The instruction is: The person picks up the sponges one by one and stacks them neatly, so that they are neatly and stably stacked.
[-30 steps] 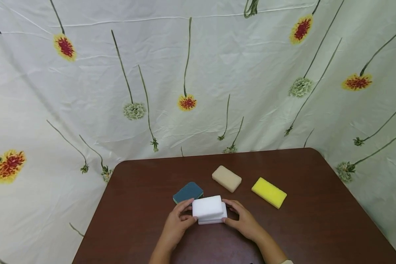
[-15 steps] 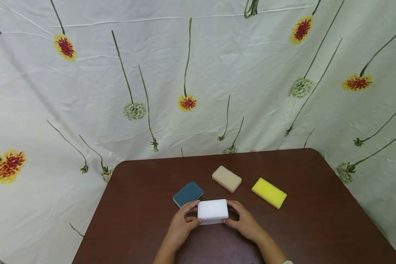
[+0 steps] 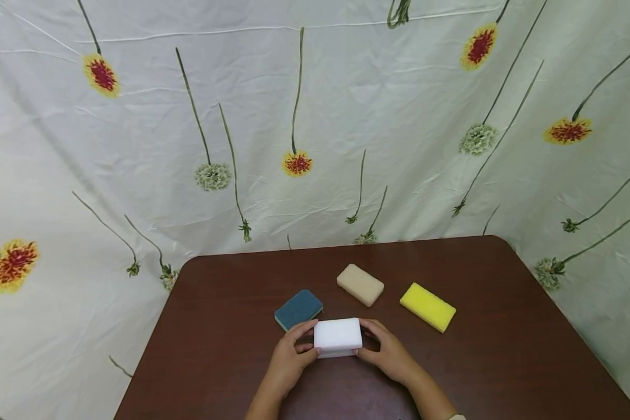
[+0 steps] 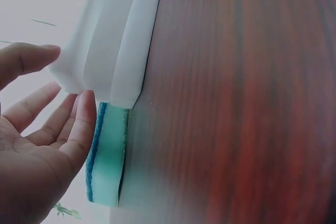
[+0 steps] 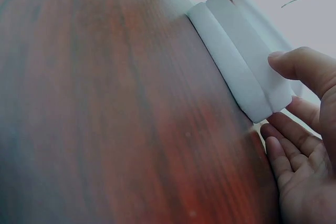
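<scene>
A stack of white block sponges [image 3: 338,335] stands on the table between both hands, its edges nearly lined up; the left wrist view shows three layers. My left hand [image 3: 290,357] holds the top white sponge [image 4: 73,69] by its left end, thumb on the near side and fingers at the far side. My right hand [image 3: 389,354] pinches the right end of the stack, its thumb on the edge of the middle white sponge [image 5: 252,45]. The bottom white sponge [image 5: 231,66] lies flat on the wood.
A sponge with a blue top and green body [image 3: 298,309] lies just behind the stack at left. Further back are a beige sponge [image 3: 360,284] and a yellow sponge [image 3: 427,307]. A flower-printed cloth [image 3: 252,116] hangs behind the dark brown table [image 3: 215,326].
The top white sponge has moved right and slightly nearer, into line with those below, and my left hand moved right with it. Over the last half second almost nothing moved.
</scene>
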### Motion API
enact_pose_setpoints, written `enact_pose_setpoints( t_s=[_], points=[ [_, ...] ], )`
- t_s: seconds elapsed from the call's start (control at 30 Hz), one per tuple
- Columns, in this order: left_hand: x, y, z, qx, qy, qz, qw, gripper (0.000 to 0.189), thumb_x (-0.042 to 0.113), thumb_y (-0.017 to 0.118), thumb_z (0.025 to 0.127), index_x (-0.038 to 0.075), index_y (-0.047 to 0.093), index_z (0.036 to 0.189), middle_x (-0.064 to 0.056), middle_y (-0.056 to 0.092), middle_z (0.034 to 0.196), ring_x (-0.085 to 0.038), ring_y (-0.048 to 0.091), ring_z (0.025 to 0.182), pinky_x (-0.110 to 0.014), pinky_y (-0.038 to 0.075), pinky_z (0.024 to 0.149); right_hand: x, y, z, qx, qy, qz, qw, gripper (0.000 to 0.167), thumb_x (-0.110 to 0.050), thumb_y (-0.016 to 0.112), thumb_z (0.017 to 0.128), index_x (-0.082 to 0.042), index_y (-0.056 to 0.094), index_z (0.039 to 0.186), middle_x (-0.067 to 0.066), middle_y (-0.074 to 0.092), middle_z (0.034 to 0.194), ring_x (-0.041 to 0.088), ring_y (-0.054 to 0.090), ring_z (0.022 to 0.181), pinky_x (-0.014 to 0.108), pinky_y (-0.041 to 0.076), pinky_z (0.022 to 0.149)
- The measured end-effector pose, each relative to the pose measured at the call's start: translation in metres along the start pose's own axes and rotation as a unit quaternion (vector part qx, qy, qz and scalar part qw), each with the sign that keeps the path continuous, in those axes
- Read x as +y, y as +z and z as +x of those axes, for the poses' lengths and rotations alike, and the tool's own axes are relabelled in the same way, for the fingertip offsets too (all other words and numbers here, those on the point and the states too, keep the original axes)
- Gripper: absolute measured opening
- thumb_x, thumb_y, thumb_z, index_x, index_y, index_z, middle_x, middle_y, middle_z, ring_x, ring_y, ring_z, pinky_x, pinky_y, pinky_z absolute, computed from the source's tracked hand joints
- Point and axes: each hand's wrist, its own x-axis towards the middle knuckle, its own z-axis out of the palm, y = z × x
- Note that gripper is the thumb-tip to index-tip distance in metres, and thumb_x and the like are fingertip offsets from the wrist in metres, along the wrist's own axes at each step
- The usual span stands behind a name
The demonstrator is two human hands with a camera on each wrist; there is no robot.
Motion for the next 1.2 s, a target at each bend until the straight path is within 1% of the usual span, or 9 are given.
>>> enact_pose_setpoints(
  t_s=[0.17, 0.33, 0.53, 0.67, 0.77, 0.87, 1.07, 1.2],
  points=[
    [0.0004, 0.002, -0.0008, -0.002, 0.002, -0.017, 0.9998, 0.059, -0.001, 0.074, 0.084, 0.003, 0.058, 0.141, -0.021, 0.051, 0.145, -0.03, 0.066, 0.108, -0.023, 0.058, 0.079, -0.0009, 0.0001, -0.0003, -0.001, -0.001, 0.0, 1.0, 0.063, -0.031, 0.081, 0.086, -0.017, 0.055, 0.142, -0.001, 0.058, 0.14, 0.024, 0.052, 0.134, 0.035, 0.043, 0.114],
    [0.0011, 0.0023, -0.0011, 0.004, 0.009, -0.003, 1.0, 0.058, 0.0, 0.075, 0.084, 0.004, 0.059, 0.139, -0.019, 0.053, 0.143, -0.029, 0.066, 0.107, -0.022, 0.057, 0.08, -0.0014, 0.0002, -0.0006, 0.0, -0.001, -0.001, 1.0, 0.063, -0.032, 0.081, 0.086, -0.018, 0.055, 0.142, -0.001, 0.058, 0.139, 0.023, 0.053, 0.133, 0.034, 0.043, 0.114],
    [-0.0005, 0.0035, 0.001, 0.017, 0.028, 0.007, 0.9995, 0.056, -0.003, 0.076, 0.082, 0.003, 0.062, 0.136, -0.016, 0.054, 0.142, -0.031, 0.058, 0.119, -0.021, 0.056, 0.085, -0.0001, 0.0003, -0.0005, -0.002, -0.009, 0.001, 1.0, 0.063, -0.033, 0.08, 0.087, -0.021, 0.054, 0.143, -0.002, 0.057, 0.14, 0.023, 0.053, 0.133, 0.034, 0.043, 0.114],
    [-0.0017, 0.0041, 0.0017, 0.018, 0.038, 0.017, 0.999, 0.057, -0.006, 0.076, 0.08, 0.001, 0.062, 0.135, -0.017, 0.054, 0.142, -0.033, 0.059, 0.118, -0.022, 0.057, 0.084, 0.0003, 0.0003, -0.0008, -0.002, -0.011, 0.004, 0.9999, 0.062, -0.032, 0.08, 0.087, -0.021, 0.055, 0.143, -0.002, 0.058, 0.139, 0.024, 0.053, 0.134, 0.035, 0.043, 0.114],
    [-0.0019, 0.0044, 0.0016, 0.016, 0.044, 0.029, 0.9985, 0.057, -0.005, 0.076, 0.079, 0.001, 0.063, 0.134, -0.017, 0.055, 0.141, -0.033, 0.058, 0.12, -0.024, 0.057, 0.085, 0.0003, 0.0001, -0.0013, -0.002, -0.008, 0.006, 0.9999, 0.062, -0.032, 0.081, 0.087, -0.022, 0.055, 0.142, -0.002, 0.058, 0.138, 0.025, 0.054, 0.133, 0.036, 0.043, 0.114],
    [-0.002, 0.0043, 0.0015, 0.015, 0.039, 0.044, 0.9981, 0.056, -0.003, 0.077, 0.079, 0.004, 0.063, 0.134, -0.017, 0.056, 0.139, -0.033, 0.058, 0.121, -0.028, 0.058, 0.087, 0.0, 0.0, -0.0017, -0.004, -0.007, 0.009, 0.9999, 0.062, -0.032, 0.08, 0.087, -0.022, 0.054, 0.143, -0.002, 0.058, 0.138, 0.025, 0.054, 0.133, 0.037, 0.043, 0.114],
    [-0.0023, 0.002, 0.0, -0.004, 0.006, 0.076, 0.9971, 0.06, 0.003, 0.079, 0.082, 0.01, 0.059, 0.138, -0.024, 0.058, 0.135, -0.032, 0.068, 0.107, -0.036, 0.058, 0.089, 0.0016, 0.0001, -0.0013, -0.011, -0.01, 0.015, 0.9998, 0.068, -0.033, 0.08, 0.088, -0.019, 0.05, 0.147, 0.001, 0.055, 0.142, 0.025, 0.054, 0.132, 0.039, 0.043, 0.114],
    [-0.0021, 0.0021, 0.0012, -0.006, 0.008, 0.081, 0.9966, 0.06, 0.003, 0.079, 0.082, 0.011, 0.059, 0.137, -0.021, 0.059, 0.134, -0.034, 0.063, 0.118, -0.04, 0.057, 0.092, 0.0025, 0.0, -0.0009, -0.017, -0.013, 0.023, 0.9995, 0.076, -0.034, 0.08, 0.087, -0.018, 0.044, 0.152, 0.002, 0.052, 0.145, 0.025, 0.051, 0.134, 0.036, 0.042, 0.115]
  ],
)
